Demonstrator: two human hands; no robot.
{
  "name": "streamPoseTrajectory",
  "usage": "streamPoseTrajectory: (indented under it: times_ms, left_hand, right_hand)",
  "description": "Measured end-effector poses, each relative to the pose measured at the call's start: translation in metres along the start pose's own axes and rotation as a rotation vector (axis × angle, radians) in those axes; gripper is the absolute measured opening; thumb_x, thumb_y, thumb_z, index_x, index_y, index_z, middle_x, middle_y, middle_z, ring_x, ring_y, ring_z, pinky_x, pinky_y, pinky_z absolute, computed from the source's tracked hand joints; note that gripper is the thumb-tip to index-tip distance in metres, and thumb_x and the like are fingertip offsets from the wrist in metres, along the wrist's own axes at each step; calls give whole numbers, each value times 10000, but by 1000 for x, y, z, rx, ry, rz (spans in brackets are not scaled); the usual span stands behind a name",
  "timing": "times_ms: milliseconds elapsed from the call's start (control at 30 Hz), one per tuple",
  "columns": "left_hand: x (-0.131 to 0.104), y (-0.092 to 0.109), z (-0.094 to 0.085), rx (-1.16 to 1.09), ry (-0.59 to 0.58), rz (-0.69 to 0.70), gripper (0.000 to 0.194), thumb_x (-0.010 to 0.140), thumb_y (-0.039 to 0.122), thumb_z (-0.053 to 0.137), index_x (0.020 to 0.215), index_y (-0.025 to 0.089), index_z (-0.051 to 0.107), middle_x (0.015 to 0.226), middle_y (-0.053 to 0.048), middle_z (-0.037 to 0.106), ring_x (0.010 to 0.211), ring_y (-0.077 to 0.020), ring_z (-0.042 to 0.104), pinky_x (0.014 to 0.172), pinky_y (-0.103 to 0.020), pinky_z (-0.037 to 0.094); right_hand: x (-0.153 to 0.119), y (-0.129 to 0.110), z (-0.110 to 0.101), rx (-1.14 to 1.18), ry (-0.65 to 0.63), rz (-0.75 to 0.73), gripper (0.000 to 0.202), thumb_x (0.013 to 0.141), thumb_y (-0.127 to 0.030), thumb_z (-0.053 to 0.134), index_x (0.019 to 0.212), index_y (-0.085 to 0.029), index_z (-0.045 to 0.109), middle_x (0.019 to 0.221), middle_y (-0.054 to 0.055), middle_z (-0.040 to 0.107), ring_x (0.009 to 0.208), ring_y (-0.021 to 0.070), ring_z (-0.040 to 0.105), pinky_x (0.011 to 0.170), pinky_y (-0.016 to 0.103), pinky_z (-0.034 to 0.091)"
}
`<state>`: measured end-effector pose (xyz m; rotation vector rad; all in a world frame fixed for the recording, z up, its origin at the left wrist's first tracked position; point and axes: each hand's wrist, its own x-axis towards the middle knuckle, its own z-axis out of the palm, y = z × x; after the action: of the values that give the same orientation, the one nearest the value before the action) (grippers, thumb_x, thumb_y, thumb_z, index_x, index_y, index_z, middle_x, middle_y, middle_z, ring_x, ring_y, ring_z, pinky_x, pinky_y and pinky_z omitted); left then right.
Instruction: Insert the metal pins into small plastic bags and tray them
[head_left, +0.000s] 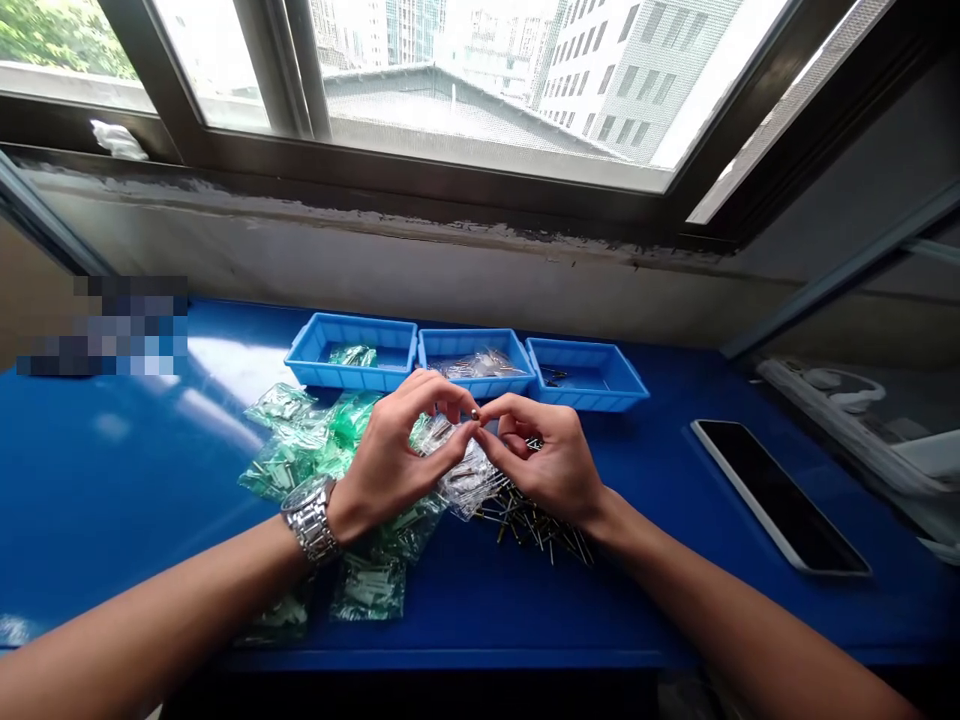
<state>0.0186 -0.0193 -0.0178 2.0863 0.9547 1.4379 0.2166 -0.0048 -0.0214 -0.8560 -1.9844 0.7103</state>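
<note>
Two bare forearms in view, no sleeves showing on either up to the pic's near edge. Left hand point(390, 455) has a metal wristwatch point(310, 517) on the wrist: silver-tone link bracelet w/ polished, shiny segments, wide band wrapped snug round the wrist; dial faces away, can't read it. Right hand point(544, 460) & wrist are plain: no watch, band or bracelet. No gloves on either hand. No rings visible on the fingers that show, though some are curled out of sight. Nails look short & unpainted, too small to tell more.
</note>
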Motion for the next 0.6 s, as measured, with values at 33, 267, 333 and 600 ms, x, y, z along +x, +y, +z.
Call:
streamPoseTrajectory:
  times_ms: [33,267,333,600]
  left_hand:
    - [0,0,0,1,3,2,28,944,163,684,966,169,668,885,-22,649,836,-152,596,746,-311,505]
    - [2,-1,-1,37,-10,-33,32,951,184,693,971,182,668,899,-17,667,837,-154,588,750,-312,494]
    - [3,-2,-1,52,-46,-29,28,949,186,697,968,184,676,870,-14,659,826,-160,583,760,-324,483]
    - [1,2,1,50,-127,4,25,947,161,672,942,183,660,826,-10,637,822,-173,564,790,-351,467]
  right_hand:
    - [0,0,0,-7,7,-3,78,869,-186,757,937,-182,720,569,-93,397,481,67,371,467,229,341]
    - [0,-8,-7,-91,149,-81,25,899,-190,724,910,-178,705,564,-86,424,467,65,397,463,227,360]
    - [-1,-9,-7,-111,175,-128,42,887,-187,738,911,-177,704,558,-90,420,460,60,389,458,226,353]
    - [-2,-11,-7,-145,182,-180,65,865,-174,747,899,-186,693,550,-96,422,448,55,384,456,220,349]
